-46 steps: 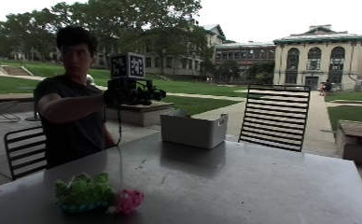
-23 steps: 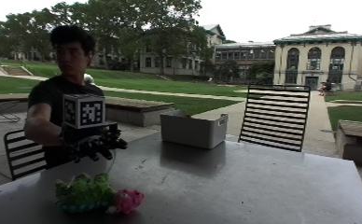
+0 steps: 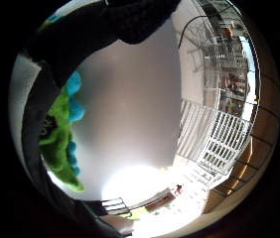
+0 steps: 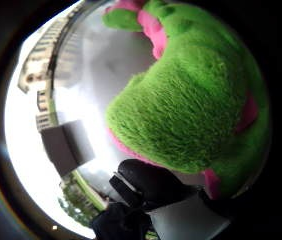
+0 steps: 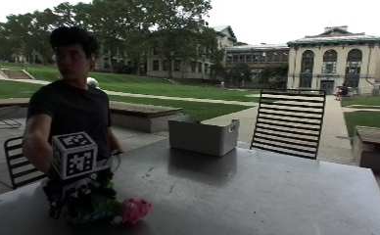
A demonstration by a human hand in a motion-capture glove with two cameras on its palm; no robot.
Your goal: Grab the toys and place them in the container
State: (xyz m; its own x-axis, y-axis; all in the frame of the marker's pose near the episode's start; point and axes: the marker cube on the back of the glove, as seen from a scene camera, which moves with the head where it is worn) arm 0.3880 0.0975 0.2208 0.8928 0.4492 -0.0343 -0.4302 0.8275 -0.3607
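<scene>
At the table's front left corner lie a green plush toy [image 5: 89,209] and a pink one [image 5: 135,210], touching each other. My gloved right hand [image 5: 79,190] sits on top of the green toy, fingers curled down around it. In the thumb side palm view green plush with pink trim [image 4: 191,100] fills most of the picture, and my thumb [image 4: 151,182] presses against its edge. The little finger side palm view shows green plush with blue spikes [image 3: 60,139] on the table behind a curled finger [image 3: 80,34]. The grey container [image 5: 203,136] stands open-topped at the table's far side.
The grey table [image 5: 262,196] stretches wide between the toys and the container [image 4: 68,145]. A black slatted chair [image 5: 288,122] stands behind the far right edge. Another chair [image 5: 17,166] is at the left, behind the person.
My hand has come down from chest height to the toys and now rests on the green one. The toys and container have stayed in place.
</scene>
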